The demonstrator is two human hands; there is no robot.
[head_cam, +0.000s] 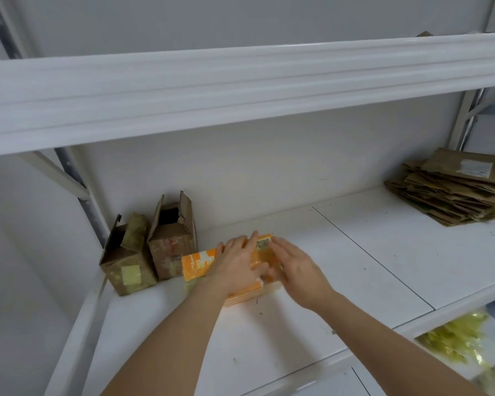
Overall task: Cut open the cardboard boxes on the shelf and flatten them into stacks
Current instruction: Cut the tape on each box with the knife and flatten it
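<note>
Pressing flat, both hands (240,264) cover the orange box (196,265).

No writing here can be read. The orange box (200,267) carries white markings and a small sticker (263,242) at its far end, both blurred. Well to its right, the top sheet of the flattened cardboard stack (452,192) bears a white label (476,168), its print illegible.

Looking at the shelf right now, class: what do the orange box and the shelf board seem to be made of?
Orange box: likely printed cardboard; glossy patches suggest clear tape. Shelf board: smooth, white, seamed panels, probably painted metal, though coated board is possible.
</note>
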